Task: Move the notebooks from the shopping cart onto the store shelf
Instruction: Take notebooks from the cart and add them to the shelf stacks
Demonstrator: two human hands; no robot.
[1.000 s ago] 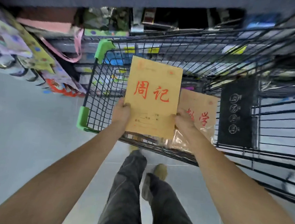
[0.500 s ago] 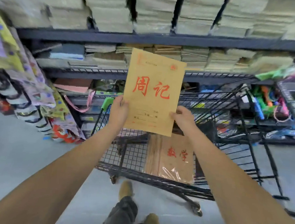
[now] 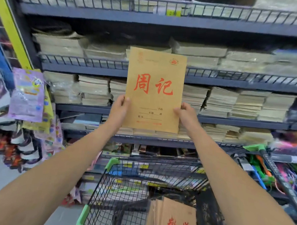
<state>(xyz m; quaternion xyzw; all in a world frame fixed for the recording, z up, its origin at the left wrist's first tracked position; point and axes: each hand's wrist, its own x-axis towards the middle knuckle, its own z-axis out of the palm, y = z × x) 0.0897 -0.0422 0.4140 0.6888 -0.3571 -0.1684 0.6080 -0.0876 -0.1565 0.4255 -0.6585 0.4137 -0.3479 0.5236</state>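
The notebook (image 3: 154,89) hides the stacks at the middle of the shelf (image 3: 236,83). The fingers of the left hand (image 3: 120,108) and right hand (image 3: 186,114) lie out of sight behind its cover. Its small print is too blurred to read. The bottom edge cuts off the cart (image 3: 119,190) and the pack (image 3: 172,220) inside it. Hanging packets (image 3: 27,94) at left are smeared.

This is a stationery shop aisle. Across the upper and middle frame run dark blue-grey metal shelves with wire front rails (image 3: 165,77), packed with stacks of pale paper notebooks (image 3: 220,102). A small yellow price label (image 3: 173,13) sits on the top rail. Colourful packaged goods (image 3: 27,94) hang at left, bright green, orange and pink small wares (image 3: 263,169) lie at lower right, and a black wire shopping cart with green corner guards (image 3: 119,190) stands at the bottom.
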